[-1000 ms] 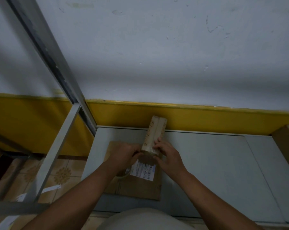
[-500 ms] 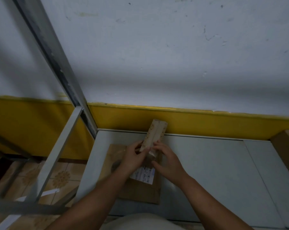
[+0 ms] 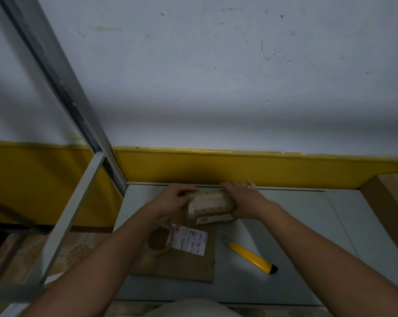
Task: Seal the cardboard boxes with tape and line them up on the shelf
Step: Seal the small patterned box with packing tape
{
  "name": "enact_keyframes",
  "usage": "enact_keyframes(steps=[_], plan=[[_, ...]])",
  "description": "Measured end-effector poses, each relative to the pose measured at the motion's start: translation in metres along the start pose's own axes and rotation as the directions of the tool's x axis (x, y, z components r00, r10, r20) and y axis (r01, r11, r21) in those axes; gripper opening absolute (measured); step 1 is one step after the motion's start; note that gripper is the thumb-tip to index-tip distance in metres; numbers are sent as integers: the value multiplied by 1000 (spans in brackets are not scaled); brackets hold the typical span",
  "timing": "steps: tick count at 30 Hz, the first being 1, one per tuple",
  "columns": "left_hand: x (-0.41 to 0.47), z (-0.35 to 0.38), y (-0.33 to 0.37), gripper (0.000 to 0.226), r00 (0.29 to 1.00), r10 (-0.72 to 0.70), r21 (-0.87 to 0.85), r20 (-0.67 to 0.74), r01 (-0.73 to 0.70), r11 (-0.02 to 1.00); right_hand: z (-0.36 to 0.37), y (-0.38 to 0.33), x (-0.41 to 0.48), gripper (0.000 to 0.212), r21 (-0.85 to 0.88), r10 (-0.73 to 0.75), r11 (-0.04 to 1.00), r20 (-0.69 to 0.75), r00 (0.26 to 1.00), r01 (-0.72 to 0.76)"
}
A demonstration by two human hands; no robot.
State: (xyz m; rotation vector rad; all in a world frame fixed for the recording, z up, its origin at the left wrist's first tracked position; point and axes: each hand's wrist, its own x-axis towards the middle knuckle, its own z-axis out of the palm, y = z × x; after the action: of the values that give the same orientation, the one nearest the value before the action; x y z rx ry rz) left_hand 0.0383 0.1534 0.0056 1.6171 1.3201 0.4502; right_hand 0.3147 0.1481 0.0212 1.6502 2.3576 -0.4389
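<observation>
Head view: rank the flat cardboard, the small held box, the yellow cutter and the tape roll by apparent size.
1. flat cardboard
2. small box, partly covered
3. yellow cutter and tape roll: too alike to rank, long and thin versus compact ring

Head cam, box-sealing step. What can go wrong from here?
1. The yellow utility knife lies on the shelf below the right forearm; drawing that arm back may brush it.
2. The tape roll sits by the left forearm; a sweep may knock it away.
</observation>
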Motion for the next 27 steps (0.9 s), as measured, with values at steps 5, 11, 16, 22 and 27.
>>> enact_keyframes(steps=[5,11,16,22,27], plan=[[-10,24,2,70,924,-179,-174,-339,125,977,10,-4,-5,96,224,143,967,-97,985,-118],[-37,82,14,65,946,-278,-459,-170,173,871,34,-38,-8,89,421,398,858,-181,899,-295],[-31,95,25,46,980,-156,-578,-122,57,814,37,-60,0,71,530,396,813,-199,896,-241],[-10,84,23,60,975,-193,-539,-109,105,836,24,-53,9,39,794,423,590,-149,894,-146],[4,90,14,65,981,-184,-533,-58,126,837,41,-44,5,43,848,422,507,-88,902,-154]])
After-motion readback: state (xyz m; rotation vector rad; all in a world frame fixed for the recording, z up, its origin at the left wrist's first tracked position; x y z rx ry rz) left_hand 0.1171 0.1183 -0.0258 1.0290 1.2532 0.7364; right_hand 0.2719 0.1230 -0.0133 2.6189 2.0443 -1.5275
